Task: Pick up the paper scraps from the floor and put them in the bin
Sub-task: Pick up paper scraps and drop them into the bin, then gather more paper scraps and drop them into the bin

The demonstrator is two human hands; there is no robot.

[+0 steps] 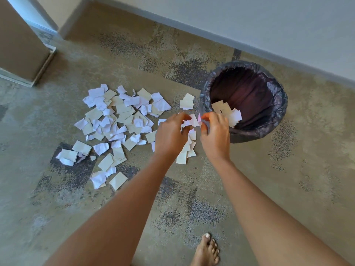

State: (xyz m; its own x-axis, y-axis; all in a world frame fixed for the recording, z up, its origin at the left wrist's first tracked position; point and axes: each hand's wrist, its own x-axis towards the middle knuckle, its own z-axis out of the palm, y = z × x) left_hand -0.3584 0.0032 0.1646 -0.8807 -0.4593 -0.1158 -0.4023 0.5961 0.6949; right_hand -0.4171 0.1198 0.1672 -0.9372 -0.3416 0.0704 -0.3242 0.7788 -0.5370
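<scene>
Head view: your left hand [171, 131] and right hand [215, 132] both curl round a bunch of scraps [192, 121] held between them, just short of the bin [279, 112] at 1 o'clock. A few binned pieces [226, 112] lie inside. The main pile [115, 120] remains on the floor [288, 179] at 10 o'clock, so I judge the task barely begun.

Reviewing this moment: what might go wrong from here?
1. The left hand and right hand hold the bunch of scraps loosely, beside the bin rather than over its opening; pieces may slip back onto the floor.
2. The pile is spread wide, so outlying scraps could be missed.
</scene>
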